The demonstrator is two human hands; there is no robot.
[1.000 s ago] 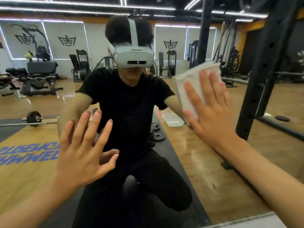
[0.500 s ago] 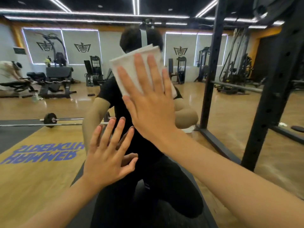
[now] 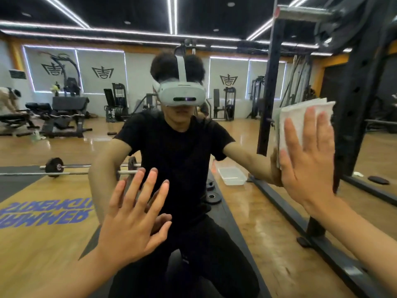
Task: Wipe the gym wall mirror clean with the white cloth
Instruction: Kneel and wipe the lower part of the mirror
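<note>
right hand (image 3: 309, 164) flat, fingers straight, pressing the white cloth (image 3: 300, 117) onto the mirror (image 3: 53, 233) | black rack post (image 3: 361, 104) crowds in just right of the cloth | left hand (image 3: 131, 218) well left of the cloth and lower, fingers spread, holding nothing | cloth's bottom hidden under the palm, edges kinda blurry | open glass left of the cloth, just a reflected barbell (image 3: 64, 166) there

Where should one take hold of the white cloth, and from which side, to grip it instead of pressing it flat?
Probably the upper edge of the white cloth, from above: it sticks out past the fingertips of the right hand, which presses it flat on the mirror. Its folded layers give thumb and finger something thick to pinch.
</note>
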